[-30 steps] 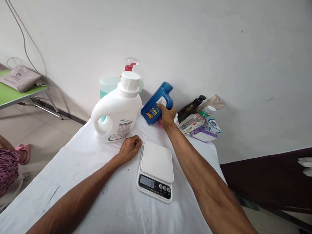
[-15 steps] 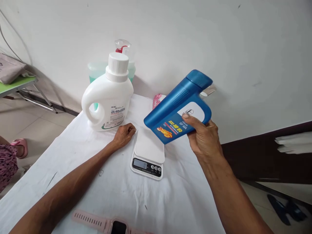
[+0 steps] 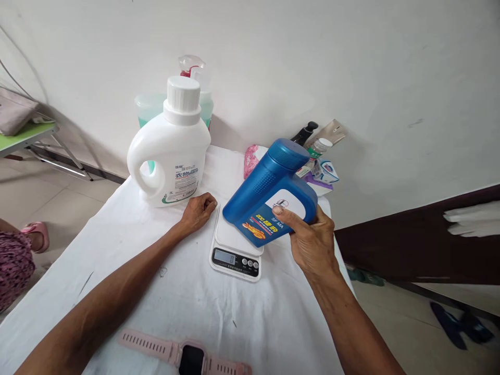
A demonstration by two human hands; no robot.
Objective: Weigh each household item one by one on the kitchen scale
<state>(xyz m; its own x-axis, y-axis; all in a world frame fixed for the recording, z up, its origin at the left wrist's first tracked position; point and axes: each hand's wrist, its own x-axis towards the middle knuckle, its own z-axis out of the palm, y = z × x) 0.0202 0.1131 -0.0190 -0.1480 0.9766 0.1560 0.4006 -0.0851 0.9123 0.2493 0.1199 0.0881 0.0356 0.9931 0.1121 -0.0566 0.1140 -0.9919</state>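
Note:
My right hand grips a blue plastic bottle with a blue cap, tilted, just above the white kitchen scale. The bottle hides the scale's platform; only its display and buttons show. My left hand rests on the white cloth in a loose fist, between the scale and a large white detergent jug, holding nothing.
A teal spray bottle stands behind the jug by the wall. A pink packet and several small bottles and boxes lie at the table's far right. A pink wristwatch lies at the near edge. A person's foot is at left.
My right hand picked up the blue bottle from the back of the table, lifted it high, then lowered it over the scale. My left hand stayed still.

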